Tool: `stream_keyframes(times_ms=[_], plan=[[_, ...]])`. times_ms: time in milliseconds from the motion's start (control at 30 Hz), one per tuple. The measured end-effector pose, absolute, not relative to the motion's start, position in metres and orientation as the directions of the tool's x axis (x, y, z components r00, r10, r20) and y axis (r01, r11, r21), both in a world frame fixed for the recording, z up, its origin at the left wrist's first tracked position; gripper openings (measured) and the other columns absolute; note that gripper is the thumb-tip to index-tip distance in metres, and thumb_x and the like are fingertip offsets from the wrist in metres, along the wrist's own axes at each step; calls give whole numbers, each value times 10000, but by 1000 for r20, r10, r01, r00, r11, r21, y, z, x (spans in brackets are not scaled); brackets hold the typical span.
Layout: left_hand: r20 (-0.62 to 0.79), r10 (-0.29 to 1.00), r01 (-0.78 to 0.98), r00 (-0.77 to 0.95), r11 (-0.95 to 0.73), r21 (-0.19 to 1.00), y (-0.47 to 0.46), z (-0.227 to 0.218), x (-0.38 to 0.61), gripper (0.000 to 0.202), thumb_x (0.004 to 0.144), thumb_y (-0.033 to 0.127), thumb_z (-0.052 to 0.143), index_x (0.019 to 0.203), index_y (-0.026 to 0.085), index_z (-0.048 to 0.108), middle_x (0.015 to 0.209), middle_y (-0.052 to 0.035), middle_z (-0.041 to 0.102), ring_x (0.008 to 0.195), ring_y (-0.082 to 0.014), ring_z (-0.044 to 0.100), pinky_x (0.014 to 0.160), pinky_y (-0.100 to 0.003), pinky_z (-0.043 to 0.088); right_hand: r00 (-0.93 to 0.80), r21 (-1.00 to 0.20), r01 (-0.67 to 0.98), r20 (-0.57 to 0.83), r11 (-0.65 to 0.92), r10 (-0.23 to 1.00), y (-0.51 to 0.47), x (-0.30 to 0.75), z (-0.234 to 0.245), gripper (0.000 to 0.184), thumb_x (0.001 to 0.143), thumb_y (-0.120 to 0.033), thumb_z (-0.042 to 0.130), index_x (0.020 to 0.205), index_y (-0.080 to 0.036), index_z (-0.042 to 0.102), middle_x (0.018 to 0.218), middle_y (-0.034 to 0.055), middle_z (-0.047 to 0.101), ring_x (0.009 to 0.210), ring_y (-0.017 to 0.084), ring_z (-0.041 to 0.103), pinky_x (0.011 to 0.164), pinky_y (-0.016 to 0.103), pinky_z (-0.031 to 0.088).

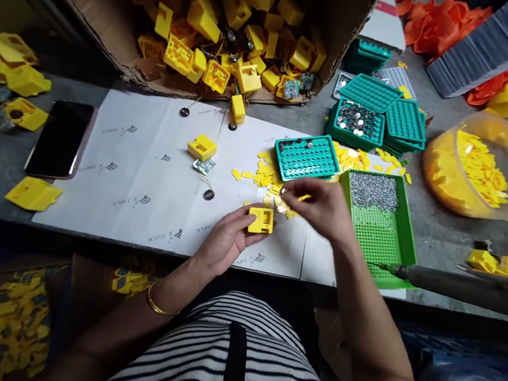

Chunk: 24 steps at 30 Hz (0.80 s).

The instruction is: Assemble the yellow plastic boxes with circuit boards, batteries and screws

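Note:
My left hand (228, 234) is closed around a small yellow plastic casing (261, 220) with an open recess and a cluster of small holes. Up and to the right, my right hand (321, 205) pinches a small shiny button cell (284, 190) between thumb and fingertips. Just beyond that hand lies a teal tray (307, 157) with rows of round pockets and a few cells at its far edge. Yellow plastic strips (263, 173) are scattered beside it. Another yellow casing (202, 146) rests on the white paper, wired to a circuit board (204, 166) and a round black speaker (208, 194).
A cardboard box (100, 34) full of yellow casings stands at the back. On the right are a green perforated tray (374, 234) of screws, a power screwdriver (459, 285), stacked teal trays (406, 127) and a clear tub (491, 168). A phone (61, 139) lies left.

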<state>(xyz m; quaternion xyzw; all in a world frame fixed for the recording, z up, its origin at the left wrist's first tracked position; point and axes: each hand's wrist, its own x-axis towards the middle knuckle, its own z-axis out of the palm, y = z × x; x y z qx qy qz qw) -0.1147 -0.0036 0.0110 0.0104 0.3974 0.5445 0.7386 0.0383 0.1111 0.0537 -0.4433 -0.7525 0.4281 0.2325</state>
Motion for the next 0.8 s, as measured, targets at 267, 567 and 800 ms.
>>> stream_keyframes(times_ms=[267,567,800], plan=[[-541,839,-767,-55,311,561,-9,13,-99,278,824,209,648,1098,167,633,1193,-77,631,1118,-208,595,1014,-395,460,-578,-532,641,141,554,804,47,35,33,171,938,-252,519,956,-181,673,885,59,671,692,118,584,637,240,446],[-516,854,-662,-67,349,663,-21,11,-93,373,787,305,706,1132,193,623,1152,-57,650,1037,-195,639,995,-404,483,-619,-672,600,-47,433,784,55,45,46,90,841,-133,612,822,-181,686,805,17,630,691,113,563,617,228,379],[-499,865,-674,43,394,625,-24,10,-100,375,798,288,702,1152,193,621,1212,-74,654,1097,-209,637,1026,-383,468,-560,-822,529,-152,210,814,56,44,49,114,778,-105,622,833,-185,562,685,-45,617,607,95,568,575,207,400]])
